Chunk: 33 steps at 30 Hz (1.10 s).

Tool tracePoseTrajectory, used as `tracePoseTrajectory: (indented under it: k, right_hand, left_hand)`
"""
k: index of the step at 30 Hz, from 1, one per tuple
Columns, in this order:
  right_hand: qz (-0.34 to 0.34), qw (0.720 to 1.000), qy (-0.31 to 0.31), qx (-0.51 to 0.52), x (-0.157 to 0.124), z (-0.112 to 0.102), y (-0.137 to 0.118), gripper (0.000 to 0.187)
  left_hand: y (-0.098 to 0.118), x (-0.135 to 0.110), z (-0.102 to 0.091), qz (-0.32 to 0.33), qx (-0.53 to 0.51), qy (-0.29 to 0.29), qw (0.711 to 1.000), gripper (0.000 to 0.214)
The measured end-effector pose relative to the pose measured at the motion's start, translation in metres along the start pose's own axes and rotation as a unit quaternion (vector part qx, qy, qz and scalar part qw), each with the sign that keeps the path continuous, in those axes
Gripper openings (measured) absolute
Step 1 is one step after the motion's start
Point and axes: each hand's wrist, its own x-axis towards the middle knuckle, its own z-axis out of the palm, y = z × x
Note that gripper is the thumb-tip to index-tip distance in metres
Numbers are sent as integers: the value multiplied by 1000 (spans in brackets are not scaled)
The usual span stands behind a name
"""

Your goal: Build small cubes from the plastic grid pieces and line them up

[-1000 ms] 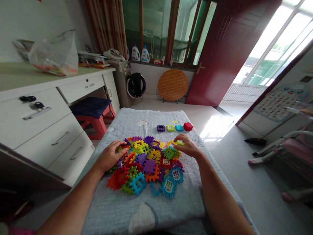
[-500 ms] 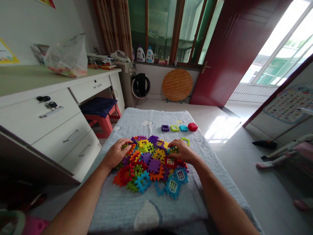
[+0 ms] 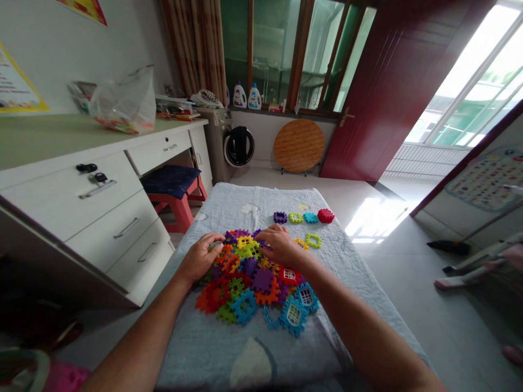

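A heap of colourful interlocking plastic tiles [image 3: 255, 283] lies on a light blue cloth-covered table [image 3: 245, 354]. My left hand [image 3: 201, 257] rests on the heap's left edge, fingers curled over tiles. My right hand [image 3: 278, 245] lies on the heap's far side, fingers bent down onto the tiles; what they grip, if anything, is hidden. A single green tile [image 3: 314, 240] lies on the cloth just right of my right hand. Farther back stand a purple tile [image 3: 280, 217], a green tile [image 3: 295, 218], a blue tile [image 3: 311, 218] and a red tile [image 3: 326, 215] in a row.
A white desk with drawers [image 3: 102, 212] stands at the left, with a red stool [image 3: 175, 196] beneath it and a plastic bag [image 3: 122, 103] on top. A round wooden tabletop [image 3: 299, 146] leans on the far wall beside a dark red door [image 3: 388, 92].
My right hand let go of the green tile, which now lies on the cloth, and moved left onto the heap. My left hand stayed put. The camera tilted slightly.
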Motion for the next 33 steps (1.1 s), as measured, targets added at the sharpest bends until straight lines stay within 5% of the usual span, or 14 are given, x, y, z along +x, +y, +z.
tracePoseTrajectory:
  k: [4, 8, 13, 18, 22, 25, 33]
  right_hand:
    - [7, 996, -59, -63, 19, 15, -7, 40]
    - [28, 996, -61, -55, 27, 18, -6, 25]
    - [35, 988, 1, 150, 22, -1, 7, 9]
    - [133, 930, 115, 322, -7, -36, 61, 19]
    - [252, 890, 229, 304, -43, -52, 114, 34]
    - [306, 874, 227, 301, -64, -46, 141, 36]
    - [320, 928, 175, 84, -80, -7, 161, 13]
  left_hand:
    - [1, 0, -3, -13, 16, 0, 1000, 31]
    - [6, 0, -4, -9, 20, -13, 1000, 32]
    - [6, 1, -3, -7, 25, -18, 1000, 33]
    - [6, 1, -4, -1, 26, 4, 1000, 32]
    - [5, 2, -2, 1, 22, 5, 1000, 32]
    - [1, 2, 0, 4, 24, 9, 1000, 33]
    - [-8, 2, 2, -9, 37, 8, 999, 38]
